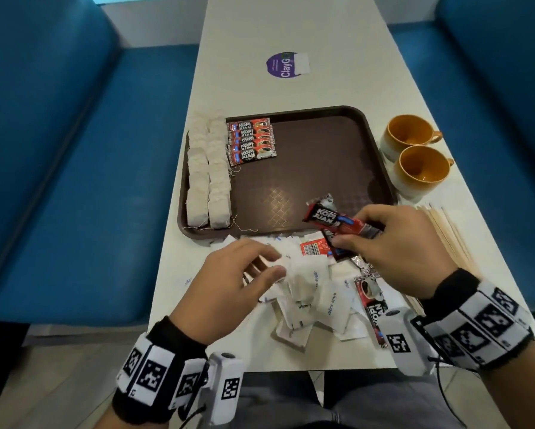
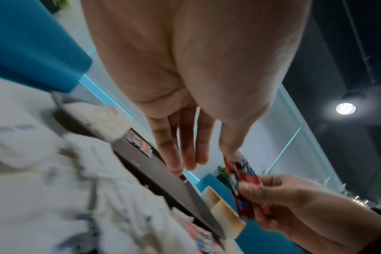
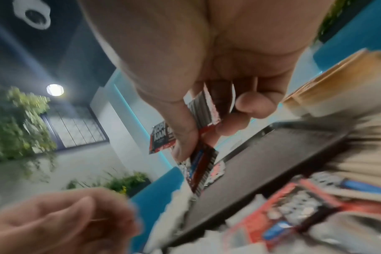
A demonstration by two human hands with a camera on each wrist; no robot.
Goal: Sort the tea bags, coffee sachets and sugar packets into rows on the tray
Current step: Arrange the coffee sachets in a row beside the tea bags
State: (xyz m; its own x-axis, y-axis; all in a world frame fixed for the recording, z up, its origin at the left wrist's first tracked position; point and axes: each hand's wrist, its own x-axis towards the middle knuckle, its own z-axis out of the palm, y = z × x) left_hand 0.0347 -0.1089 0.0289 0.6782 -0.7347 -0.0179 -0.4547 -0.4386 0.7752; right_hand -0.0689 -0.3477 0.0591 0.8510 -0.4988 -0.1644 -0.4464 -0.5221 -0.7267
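A brown tray holds two columns of white tea bags at its left and a column of red coffee sachets beside them. My right hand pinches a bunch of red coffee sachets above the tray's near right corner; the right wrist view shows the same sachets between thumb and fingers. My left hand hovers with relaxed fingers over a heap of white sugar packets in front of the tray and holds nothing. Loose coffee sachets lie in the heap.
Two orange-lined cups stand right of the tray. A bundle of wooden stirrers lies beside its near right corner. A purple sticker marks the far tabletop. Blue benches flank the narrow table.
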